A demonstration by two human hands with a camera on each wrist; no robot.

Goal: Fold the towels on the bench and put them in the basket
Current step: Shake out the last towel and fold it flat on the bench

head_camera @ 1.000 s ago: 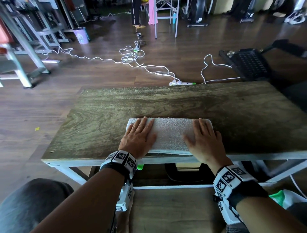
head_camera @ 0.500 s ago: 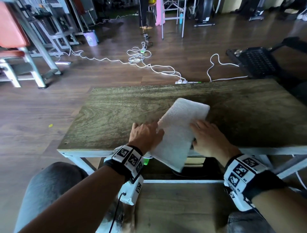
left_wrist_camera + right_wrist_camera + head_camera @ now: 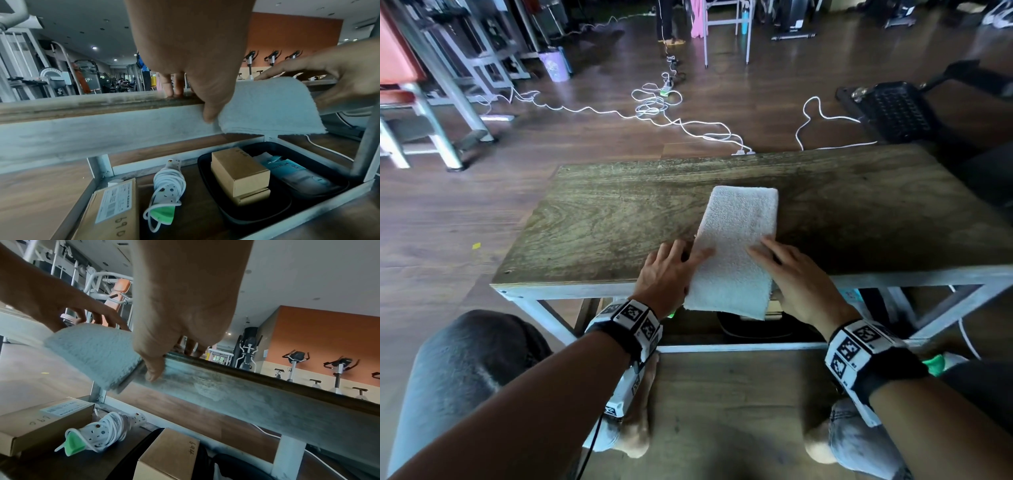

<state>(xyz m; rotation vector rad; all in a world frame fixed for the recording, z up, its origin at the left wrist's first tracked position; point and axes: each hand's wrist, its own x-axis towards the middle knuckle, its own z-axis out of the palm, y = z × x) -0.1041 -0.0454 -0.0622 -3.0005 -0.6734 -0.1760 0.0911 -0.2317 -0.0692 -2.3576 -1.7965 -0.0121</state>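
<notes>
A white folded towel lies lengthwise on the wooden bench, its near end hanging over the front edge. My left hand rests at the towel's left edge, forefinger on the cloth and the other fingers on the wood. In the left wrist view its thumb points down beside the overhanging towel. My right hand lies at the right edge with straight fingers on top. In the right wrist view its thumb presses against the bench's front rail beside the towel. A black perforated basket stands on the floor beyond the bench's right end.
Under the bench a lower shelf holds a black tub with a cardboard box, a coiled white power strip and a flat carton. White cables trail over the floor behind. Gym frames stand at far left.
The towel lay crosswise along the front edge under both palms. It has been turned a quarter turn and now points away from me, with both hands at its sides.
</notes>
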